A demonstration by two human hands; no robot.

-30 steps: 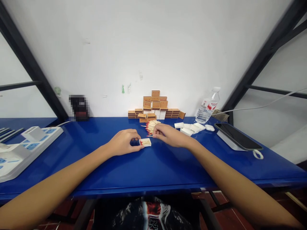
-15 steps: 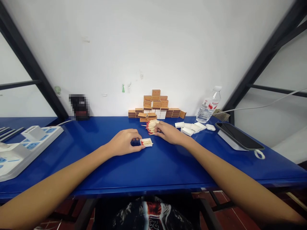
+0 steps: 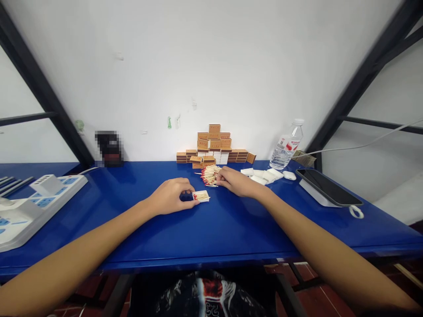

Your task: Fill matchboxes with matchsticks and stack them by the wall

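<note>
My left hand (image 3: 173,196) grips the left end of a small white matchbox tray (image 3: 205,199) between thumb and fingers. A few red-tipped matches (image 3: 200,197) lie inside it, one poking past the right end. Behind the tray is a loose pile of matches (image 3: 210,175), their red heads mostly to the left. At the right side of that pile, my right hand (image 3: 234,181) is closed in a pinch on the stick ends. How many matches it grips is hidden by the fingers.
Stacked brown matchboxes (image 3: 214,144) stand against the wall behind the pile. To the right are several white trays (image 3: 267,176), a water bottle (image 3: 287,147), a white case (image 3: 289,175) and a propped phone (image 3: 327,187). A power strip (image 3: 42,204) lies at left on the blue table (image 3: 165,242).
My right hand has shifted slightly right along the edge of the match pile. My left hand and the tray have stayed in nearly the same place.
</note>
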